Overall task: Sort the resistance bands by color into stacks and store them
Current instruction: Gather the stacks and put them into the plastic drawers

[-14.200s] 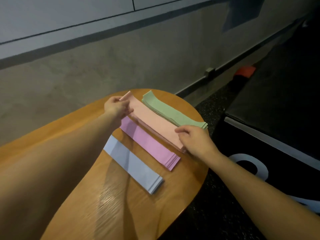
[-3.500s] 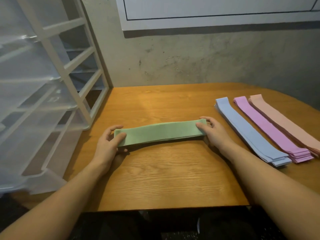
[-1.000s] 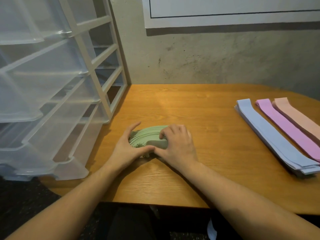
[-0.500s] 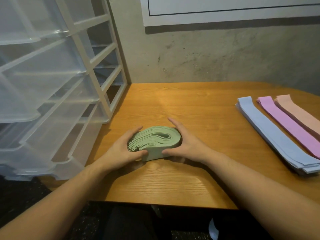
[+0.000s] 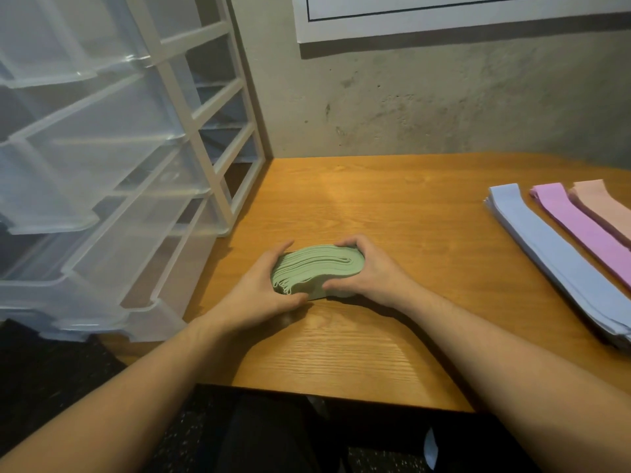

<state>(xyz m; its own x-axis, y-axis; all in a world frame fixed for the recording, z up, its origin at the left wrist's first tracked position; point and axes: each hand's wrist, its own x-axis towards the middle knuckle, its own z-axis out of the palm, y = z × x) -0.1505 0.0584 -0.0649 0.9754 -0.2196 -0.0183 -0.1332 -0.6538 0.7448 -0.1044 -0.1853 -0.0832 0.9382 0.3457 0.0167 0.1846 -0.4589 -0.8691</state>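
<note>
A stack of green resistance bands (image 5: 317, 268), folded in half into a thick bundle, lies on the wooden table (image 5: 392, 213). My left hand (image 5: 259, 288) grips its left end where the loose edges fan out. My right hand (image 5: 365, 271) curls round its folded right end. Flat stacks of blue bands (image 5: 546, 254), purple bands (image 5: 580, 230) and pink bands (image 5: 601, 206) lie side by side at the table's right.
A clear plastic drawer unit (image 5: 112, 186) with a white frame stands left of the table, with several drawers pulled out towards me. A grey concrete wall (image 5: 426, 104) runs behind the table. The near table edge is just in front of my forearms.
The green stack, stretched flat earlier, is now folded in half. Since half a second ago my right hand's fingers have curled further round its folded end and both hands squeeze it tighter.
</note>
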